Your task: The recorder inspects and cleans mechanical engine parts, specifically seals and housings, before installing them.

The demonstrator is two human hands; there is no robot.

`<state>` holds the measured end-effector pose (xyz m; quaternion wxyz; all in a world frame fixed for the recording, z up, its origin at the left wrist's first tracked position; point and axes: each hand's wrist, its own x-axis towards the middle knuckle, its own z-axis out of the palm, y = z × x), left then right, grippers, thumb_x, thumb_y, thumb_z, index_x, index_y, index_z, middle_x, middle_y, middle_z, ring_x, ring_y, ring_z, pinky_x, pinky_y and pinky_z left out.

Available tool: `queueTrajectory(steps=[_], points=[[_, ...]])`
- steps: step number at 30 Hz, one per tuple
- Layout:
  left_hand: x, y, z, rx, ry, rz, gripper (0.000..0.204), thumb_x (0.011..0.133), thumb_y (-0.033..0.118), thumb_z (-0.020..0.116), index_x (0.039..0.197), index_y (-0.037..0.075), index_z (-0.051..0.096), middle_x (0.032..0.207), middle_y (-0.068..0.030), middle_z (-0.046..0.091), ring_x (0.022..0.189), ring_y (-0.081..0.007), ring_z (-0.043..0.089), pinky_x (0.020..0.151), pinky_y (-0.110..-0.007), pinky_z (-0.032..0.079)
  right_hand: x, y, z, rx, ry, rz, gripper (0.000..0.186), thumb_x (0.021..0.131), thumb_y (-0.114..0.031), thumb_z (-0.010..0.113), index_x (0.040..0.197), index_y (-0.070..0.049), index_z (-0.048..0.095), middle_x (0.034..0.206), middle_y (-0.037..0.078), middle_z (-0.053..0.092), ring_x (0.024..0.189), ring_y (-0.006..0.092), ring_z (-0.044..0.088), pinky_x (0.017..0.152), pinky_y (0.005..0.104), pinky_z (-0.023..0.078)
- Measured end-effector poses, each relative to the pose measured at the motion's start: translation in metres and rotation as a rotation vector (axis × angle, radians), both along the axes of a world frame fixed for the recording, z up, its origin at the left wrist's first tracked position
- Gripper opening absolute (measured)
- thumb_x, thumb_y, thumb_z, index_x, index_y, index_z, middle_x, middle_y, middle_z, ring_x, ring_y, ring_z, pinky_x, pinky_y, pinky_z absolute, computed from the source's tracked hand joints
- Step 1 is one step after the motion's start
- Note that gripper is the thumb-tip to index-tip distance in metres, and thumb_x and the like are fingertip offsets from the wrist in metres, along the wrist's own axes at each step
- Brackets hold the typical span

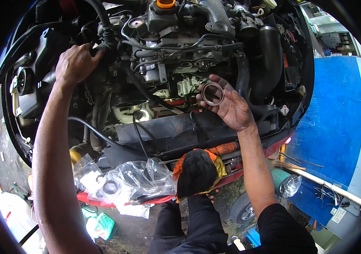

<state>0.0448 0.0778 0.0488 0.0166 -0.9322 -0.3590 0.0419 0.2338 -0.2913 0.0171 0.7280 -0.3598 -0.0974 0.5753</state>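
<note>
In my right hand [236, 111], palm up, a brown ring-shaped oil seal [212, 94] is held on edge between thumb and fingers, in front of the engine [176, 55]. My left hand [78, 63] is at the left of the engine bay, beside a thick black hose [104, 31]. Its fingers curl down over a dark part there, which I cannot make out, and the fingertips are hidden. Below the seal, the front of the engine lies exposed, with a light shining low among the parts.
Clear plastic bags [140, 178], one with a dark ring [110, 186] at it, lie on the red front edge beside a black-and-orange cloth cap or glove [199, 171]. A blue panel [333, 127] stands at right. A wheel [243, 209] lies on the floor.
</note>
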Motion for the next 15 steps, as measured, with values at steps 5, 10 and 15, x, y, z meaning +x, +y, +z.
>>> queueTrajectory(steps=[5,10,15], points=[[-0.003,0.0,0.0,0.013,-0.008,-0.015,0.057,0.091,0.055,0.054,0.1,0.002,0.072,0.087,-0.0201,0.071,0.089,-0.0349,0.07,0.081,-0.045,0.055,0.015,0.021,-0.005,-0.31,-0.223,0.114,0.038,0.1,-0.019,0.053,0.134,-0.004,0.05,0.118,0.013,0.063,0.104,0.022,0.066,0.089,0.0343,0.056],[-0.003,0.002,-0.004,-0.008,-0.001,-0.004,0.055,0.092,0.054,0.054,0.098,0.002,0.072,0.085,-0.0194,0.071,0.087,-0.0343,0.07,0.08,-0.045,0.056,0.04,0.061,-0.079,-0.788,-0.506,0.512,0.032,0.101,-0.023,0.053,0.126,-0.003,0.056,0.095,0.007,0.062,0.085,0.0187,0.065,0.078,0.0327,0.06],[-0.007,0.002,-0.009,0.022,0.023,-0.007,0.055,0.093,0.054,0.054,0.102,0.003,0.071,0.085,-0.0201,0.071,0.086,-0.0351,0.07,0.079,-0.045,0.056,0.05,0.078,-0.187,-1.084,-0.209,0.586,0.022,0.098,-0.026,0.057,0.1,-0.004,0.057,0.083,0.005,0.06,0.076,0.0174,0.063,0.07,0.0312,0.061]])
